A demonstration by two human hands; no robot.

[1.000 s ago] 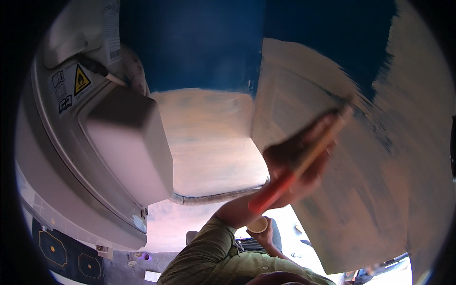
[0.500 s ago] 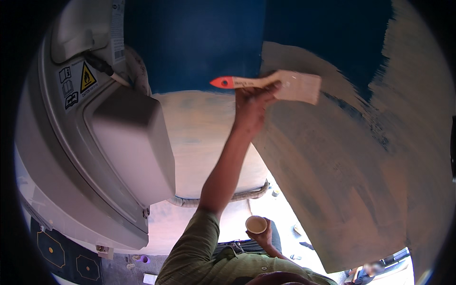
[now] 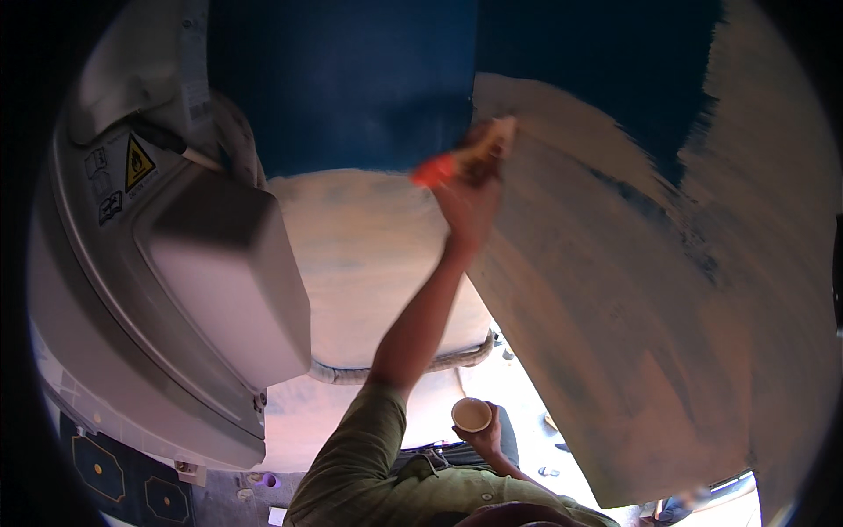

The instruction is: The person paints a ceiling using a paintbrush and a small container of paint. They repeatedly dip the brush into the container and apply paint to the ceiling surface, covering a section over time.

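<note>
Fingers of the left hand are closed round a paintbrush near the lower right corner of the left blue panel; probably light, it is best gripped mid-handle. A likely crushable cup is held below its rim by the right hand.

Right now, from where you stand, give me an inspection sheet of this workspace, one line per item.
Surface: blue paint above, pale paint below; ragged brushed edge at upper right, some blue streaks.
Things: red-ended brush, motion-blurred; pale cup, contents unclear.
Clutter: small purple item, lower left.
Grips: left hand closed on the brush; right hand around the cup.
Cables: dark lead at the bulky pale appliance; pale hose across the lower wall.
Surroundings: yellow warning triangle on the appliance; person partly visible, lower right.
</note>
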